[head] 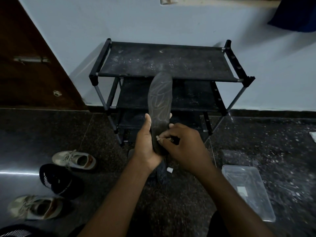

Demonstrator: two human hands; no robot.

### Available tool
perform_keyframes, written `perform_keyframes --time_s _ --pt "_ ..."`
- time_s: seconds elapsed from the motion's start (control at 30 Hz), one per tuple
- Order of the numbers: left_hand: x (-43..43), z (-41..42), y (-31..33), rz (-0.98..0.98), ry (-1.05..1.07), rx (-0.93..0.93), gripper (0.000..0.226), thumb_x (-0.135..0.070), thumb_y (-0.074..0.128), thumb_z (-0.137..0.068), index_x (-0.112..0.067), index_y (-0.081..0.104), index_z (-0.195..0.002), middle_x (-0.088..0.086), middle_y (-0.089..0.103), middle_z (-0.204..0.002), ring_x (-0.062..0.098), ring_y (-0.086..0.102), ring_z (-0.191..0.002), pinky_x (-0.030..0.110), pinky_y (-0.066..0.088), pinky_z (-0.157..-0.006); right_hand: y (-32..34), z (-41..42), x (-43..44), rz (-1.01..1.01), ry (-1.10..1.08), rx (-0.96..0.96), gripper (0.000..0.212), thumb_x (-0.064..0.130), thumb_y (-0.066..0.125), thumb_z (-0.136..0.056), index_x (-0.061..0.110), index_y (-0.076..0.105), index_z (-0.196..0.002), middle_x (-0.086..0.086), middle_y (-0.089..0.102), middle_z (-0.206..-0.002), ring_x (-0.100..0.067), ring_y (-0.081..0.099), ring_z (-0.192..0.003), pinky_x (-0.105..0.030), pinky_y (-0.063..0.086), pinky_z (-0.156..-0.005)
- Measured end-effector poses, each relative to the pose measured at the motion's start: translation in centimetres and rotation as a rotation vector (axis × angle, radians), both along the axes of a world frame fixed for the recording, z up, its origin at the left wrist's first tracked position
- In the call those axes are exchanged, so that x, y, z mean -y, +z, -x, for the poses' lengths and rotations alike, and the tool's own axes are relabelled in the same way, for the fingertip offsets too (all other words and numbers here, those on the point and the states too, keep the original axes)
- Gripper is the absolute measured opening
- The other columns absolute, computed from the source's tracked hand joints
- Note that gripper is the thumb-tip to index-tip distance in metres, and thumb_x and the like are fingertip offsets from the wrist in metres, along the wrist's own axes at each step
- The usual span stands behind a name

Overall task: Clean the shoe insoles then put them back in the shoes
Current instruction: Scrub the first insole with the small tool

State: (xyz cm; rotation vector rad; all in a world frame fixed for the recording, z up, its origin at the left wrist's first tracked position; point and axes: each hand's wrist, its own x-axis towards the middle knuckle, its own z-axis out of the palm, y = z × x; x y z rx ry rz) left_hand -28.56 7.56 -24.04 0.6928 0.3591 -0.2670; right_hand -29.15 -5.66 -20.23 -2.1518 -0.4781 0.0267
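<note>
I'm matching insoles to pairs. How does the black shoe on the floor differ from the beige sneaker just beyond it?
Colour: the beige sneaker is pale grey-beige with light laces, while the black shoe is dark with white markings on its side. Opening: the beige sneaker's mouth shows plainly, with a tan lining, but the black shoe's is too dark to make out. Place: the black shoe lies nearer the camera than the beige sneaker. Both sit on the dark floor.

Not much to read here tbh. Only thing I can make out is what looks like a big N on the side of the pale sneaker (pixel 73 159) near the floor's left edge. The white label (pixel 241 190) in the clear tub (pixel 259 206) is too blurry, and the insole (pixel 159 100) only shows squiggly lines
</note>
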Motion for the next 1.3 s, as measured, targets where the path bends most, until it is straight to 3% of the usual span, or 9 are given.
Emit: perform_keyframes --time_s 0.1,0.2,0.33,0.47,0.57,0.77,0.93,1.1,1.3 --pt "-0.2 0.0 -0.1 -0.001 0.005 0.007 0.076 -0.067 0.033 -0.102 -0.008 0.058 -0.143 0.023 0.064 -0.135 0.034 0.063 -0.127 0.043 0.059 -0.095 0.1 0.3 -0.4 0.002 0.075 0.019 0.009 0.015 0.074 -0.088 0.020 0.080 -0.093 0.009 0.068 -0.089 -0.003 0.063 -0.087 -0.012 0.049 -0.081" --pt "-0.5 0.0 -0.1 0.024 0.034 0.012 0.076 -0.066 0.035 -0.102 -0.007 0.057 -0.144 0.020 0.070 -0.109 0.035 0.065 -0.124 0.043 0.061 -0.089 0.4 0.3 -0.1 0.012 0.177 -0.017 0.007 0.013 0.074 -0.085 0.018 0.079 -0.087 0.010 0.070 -0.084 -0.004 0.066 -0.081 -0.013 0.050 -0.087" --pt "-0.4 -0.1 0.0 0.069 0.017 -0.008 0.077 -0.068 0.034 -0.101 -0.010 0.056 -0.146 0.032 0.049 -0.145 0.034 0.055 -0.135 0.051 0.052 -0.106 -0.1 -0.4 0.6 0.062 0.065 0.019 0.005 0.015 0.076 -0.084 0.017 0.080 -0.084 0.005 0.069 -0.085 -0.007 0.064 -0.082 -0.034 0.054 -0.088" --pt "-0.5 -0.2 -0.2 0.124 0.038 0.005 0.075 -0.067 0.037 -0.101 -0.009 0.056 -0.145 0.031 0.040 -0.152 0.041 0.035 -0.148 0.050 0.049 -0.109 -0.2 -0.3 0.3 0.043 0.050 0.020 0.008 0.014 0.075 -0.088 0.018 0.081 -0.092 0.005 0.069 -0.094 -0.005 0.063 -0.098 -0.025 0.051 -0.095" --pt "-0.9 -0.2 -0.3 0.157 0.074 0.031 0.082 -0.070 0.037 -0.098 -0.005 0.053 -0.145 0.024 0.059 -0.118 0.043 0.055 -0.134 0.051 0.055 -0.101 0.2 -0.2 0.3 0.017 0.143 -0.003 0.007 0.011 0.075 -0.086 0.015 0.080 -0.089 0.006 0.070 -0.090 -0.005 0.065 -0.089 -0.017 0.049 -0.093" --pt "-1.1 -0.1 0.5 0.135 0.034 0.061 0.085 -0.075 0.028 -0.098 -0.010 0.082 -0.094 0.009 0.067 -0.095 0.029 0.072 -0.110 0.047 0.062 -0.082 0.5 0.0 0.7 -0.003 0.169 -0.058 0.006 0.012 0.076 -0.085 0.016 0.081 -0.087 0.004 0.074 -0.099 -0.009 0.064 -0.110 -0.013 0.049 -0.092" --pt "-0.9 0.0 0.3 0.100 -0.035 0.002 0.089 -0.079 0.037 -0.093 0.000 0.065 -0.122 0.017 0.068 -0.127 0.033 0.072 -0.112 0.046 0.063 -0.083 0.4 0.6 -0.6 -0.029 0.114 0.013 0.009 0.012 0.074 -0.088 0.016 0.080 -0.093 0.005 0.070 -0.092 -0.007 0.066 -0.090 -0.007 0.033 -0.105" --pt "-1.3 -0.1 0.5 0.139 0.013 0.030 0.081 -0.076 0.036 -0.096 -0.004 0.073 -0.101 0.010 0.067 -0.094 0.030 0.071 -0.112 0.044 0.060 -0.087 0.8 0.8 -0.2 -0.023 0.230 -0.072 0.009 0.013 0.074 -0.086 0.018 0.080 -0.091 0.009 0.070 -0.089 -0.008 0.067 -0.086 -0.024 0.055 -0.080" --pt "-0.8 0.2 0.8 0.109 -0.034 -0.003 0.086 -0.078 0.041 -0.092 0.000 0.065 -0.121 0.016 0.069 -0.116 0.033 0.072 -0.112 0.046 0.061 -0.085 0.7 0.7 -0.6 -0.048 0.132 -0.027 0.006 0.015 0.075 -0.088 0.019 0.079 -0.090 0.009 0.070 -0.088 -0.006 0.066 -0.088 -0.003 0.039 -0.093"
